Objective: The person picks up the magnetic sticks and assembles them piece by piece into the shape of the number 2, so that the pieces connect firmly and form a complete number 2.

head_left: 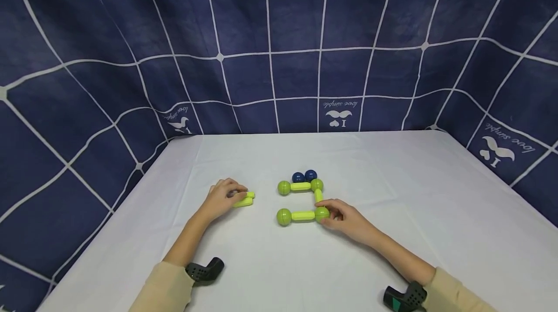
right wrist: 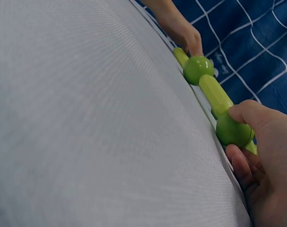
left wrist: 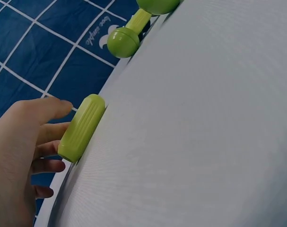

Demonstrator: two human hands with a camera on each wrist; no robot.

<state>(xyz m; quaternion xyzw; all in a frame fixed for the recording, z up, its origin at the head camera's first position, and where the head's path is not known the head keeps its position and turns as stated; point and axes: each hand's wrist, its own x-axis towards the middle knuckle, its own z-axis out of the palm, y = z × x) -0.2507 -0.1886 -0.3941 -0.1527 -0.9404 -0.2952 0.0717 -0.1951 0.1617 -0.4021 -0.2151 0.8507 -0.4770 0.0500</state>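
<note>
White cloth (head_left: 270, 273), green balls (head_left: 284, 216) atop — navy gridded curtain (head_left: 292, 21) behind, moustache prints (head_left: 338, 114)

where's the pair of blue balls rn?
In the head view, slightly right of centre, the blue balls sit side by side on the white table, just beyond the far green rod.

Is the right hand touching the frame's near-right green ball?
Touching. The right wrist view shows the right hand pinching the green ball between thumb and fingers.
</note>
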